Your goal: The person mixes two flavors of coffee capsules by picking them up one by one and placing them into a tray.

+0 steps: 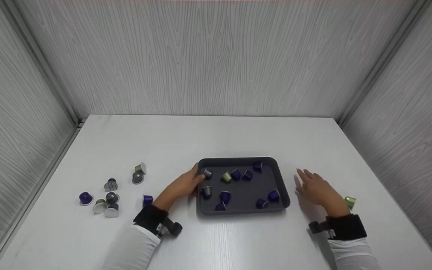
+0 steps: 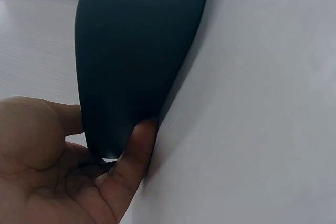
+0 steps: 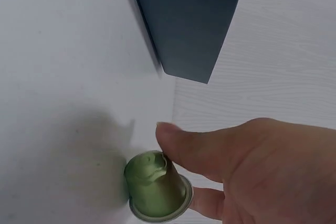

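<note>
Across the white table [image 1: 216, 247]: tray [image 1: 246, 192] gripped at left, right hand [image 1: 319, 191] free

Far left, small flared cups sat loose on the table: a purple capsule [image 1: 86, 198], a pale-lidded green capsule [image 1: 100, 206], a few grey capsules [image 1: 112, 197]. Farther back, another green capsule [image 1: 140, 167] was just beside a dark capsule [image 1: 137, 177]. Next, a purple capsule [image 1: 147, 200] lay by the left cuff [image 1: 151, 218].

Left hand [image 1: 182, 185] grasped the tray's left wall, fingers curled round the edge. Tray: matte dark grey, smooth, rounded corners, raised walls; plastic or coated metal, couldn't tell. Capsules inside: mostly shiny purple, two grey, one green, several tipped over.

Right hand was released, fingers extended over the table, apart from the tray. A metallic green capsule [image 1: 350, 202] with a dented end lay beside that wrist; contact with the hand, couldn't tell.

Judged step: steadying the tray with capsules scattered inside. Next move seemed to call for a firm left hold and the right hand closing, either on the nearby green capsule or the tray's right wall. Thin rims offered a decent pinch; slanted sides looked prone to rolling.
</note>
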`<control>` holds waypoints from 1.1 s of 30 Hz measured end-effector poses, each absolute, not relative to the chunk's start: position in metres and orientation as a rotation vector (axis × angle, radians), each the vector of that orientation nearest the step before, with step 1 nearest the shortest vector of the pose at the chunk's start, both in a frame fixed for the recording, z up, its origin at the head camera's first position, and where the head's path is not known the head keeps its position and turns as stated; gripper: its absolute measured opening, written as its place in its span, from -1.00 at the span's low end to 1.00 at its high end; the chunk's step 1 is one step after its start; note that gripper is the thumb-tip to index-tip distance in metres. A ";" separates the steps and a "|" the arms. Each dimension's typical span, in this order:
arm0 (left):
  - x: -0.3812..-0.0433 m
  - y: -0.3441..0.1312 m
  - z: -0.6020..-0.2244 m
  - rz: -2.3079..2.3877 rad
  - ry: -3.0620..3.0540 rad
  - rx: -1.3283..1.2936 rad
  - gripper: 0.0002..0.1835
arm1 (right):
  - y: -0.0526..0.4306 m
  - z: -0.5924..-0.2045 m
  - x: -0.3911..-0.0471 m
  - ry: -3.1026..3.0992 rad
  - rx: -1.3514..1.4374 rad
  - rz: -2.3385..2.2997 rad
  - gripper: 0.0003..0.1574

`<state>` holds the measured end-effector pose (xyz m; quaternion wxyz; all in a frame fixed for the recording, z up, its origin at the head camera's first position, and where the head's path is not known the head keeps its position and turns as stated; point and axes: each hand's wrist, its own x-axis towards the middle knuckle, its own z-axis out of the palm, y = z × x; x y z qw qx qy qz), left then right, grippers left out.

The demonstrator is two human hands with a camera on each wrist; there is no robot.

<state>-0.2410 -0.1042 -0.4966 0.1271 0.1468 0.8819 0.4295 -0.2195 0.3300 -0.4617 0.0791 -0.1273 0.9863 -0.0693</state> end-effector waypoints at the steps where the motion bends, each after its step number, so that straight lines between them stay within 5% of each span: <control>1: -0.241 -0.104 -0.497 1.248 2.569 0.428 -0.34 | 0.330 -0.461 -0.219 2.954 -0.388 -0.211 -0.23; 17: -0.241 -0.105 -0.498 1.244 2.614 0.487 -0.50 | 0.331 -0.458 -0.222 2.948 -0.197 -0.190 -0.64; 23: -0.242 -0.106 -0.499 1.201 2.603 0.461 -0.36 | 0.331 -0.458 -0.224 2.986 -0.244 -0.172 -0.77; 33: -0.242 -0.105 -0.496 1.188 2.602 0.450 -0.31 | 0.323 -0.454 -0.224 3.087 -0.258 -0.257 -0.76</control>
